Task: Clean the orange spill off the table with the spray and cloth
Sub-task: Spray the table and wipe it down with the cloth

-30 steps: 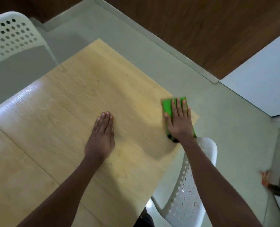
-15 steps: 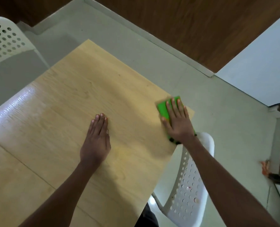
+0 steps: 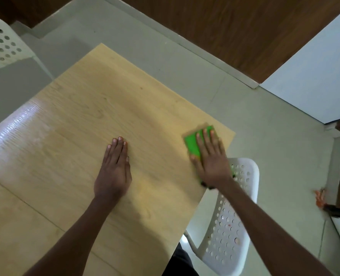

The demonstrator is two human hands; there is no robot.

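A green cloth (image 3: 192, 144) lies flat on the light wooden table (image 3: 81, 124), close to its right corner. My right hand (image 3: 211, 158) presses on the cloth with straight fingers and covers most of it. My left hand (image 3: 114, 168) rests flat on the bare tabletop, about a hand's width to the left of the cloth. No orange spill shows on the table, and no spray bottle is in view.
A white perforated chair (image 3: 230, 226) stands under the table's right edge, below my right arm. Another white chair (image 3: 0, 42) is at the far left. An orange smear (image 3: 319, 198) sits on the grey floor at the right, next to a dark object.
My right hand slid the green cloth a little, staying near the table's right corner. My left hand kept resting flat on the tabletop. The camera shifted slightly.
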